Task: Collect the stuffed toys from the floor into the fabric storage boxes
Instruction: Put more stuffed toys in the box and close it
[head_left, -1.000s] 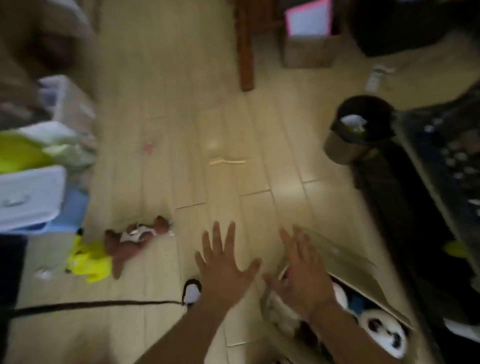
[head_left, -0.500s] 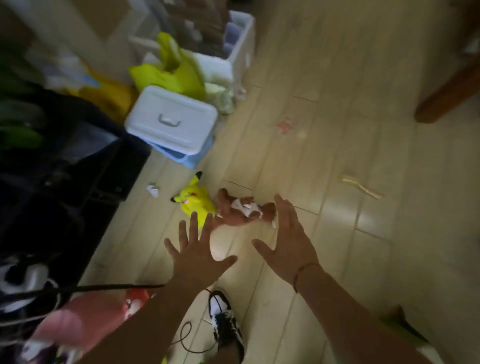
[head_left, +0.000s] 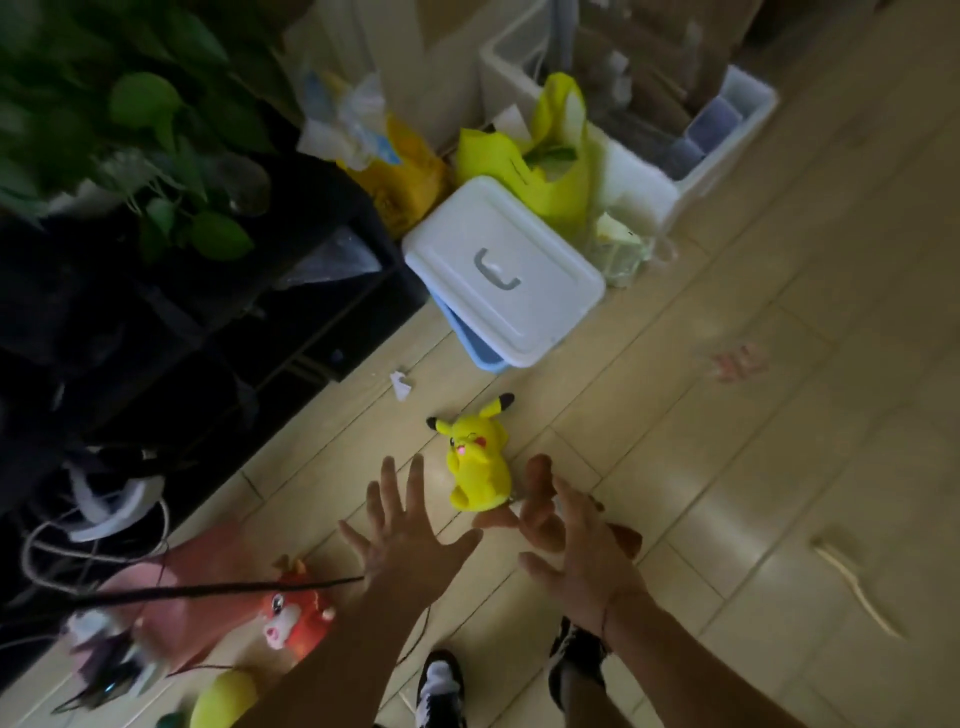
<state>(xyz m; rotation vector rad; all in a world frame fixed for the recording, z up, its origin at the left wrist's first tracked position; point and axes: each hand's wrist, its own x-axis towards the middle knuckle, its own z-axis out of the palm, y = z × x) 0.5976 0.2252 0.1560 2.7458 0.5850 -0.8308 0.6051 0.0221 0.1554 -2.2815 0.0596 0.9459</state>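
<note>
A yellow stuffed toy (head_left: 475, 460) with black-tipped ears lies on the wooden floor, just beyond my fingertips. My left hand (head_left: 408, 530) is spread open to its lower left, holding nothing. My right hand (head_left: 571, 540) is open with curled fingers at its lower right, covering most of a brown stuffed toy (head_left: 626, 538). A red stuffed toy (head_left: 296, 616) lies at the lower left beside a pink one (head_left: 202, 587). No fabric storage box is in view.
A white-lidded blue bin (head_left: 501, 273) stands behind the yellow toy, with yellow bags (head_left: 540, 161) and a white crate (head_left: 701, 150) beyond. A dark shelf unit (head_left: 171, 312) with a plant fills the left. My shoes (head_left: 441, 686) are at the bottom.
The view swung left, away from the box of toys, and moved closer to the floor toys. Both open hands came nearer the yellow toy; my right hand now covers the brown toy.
</note>
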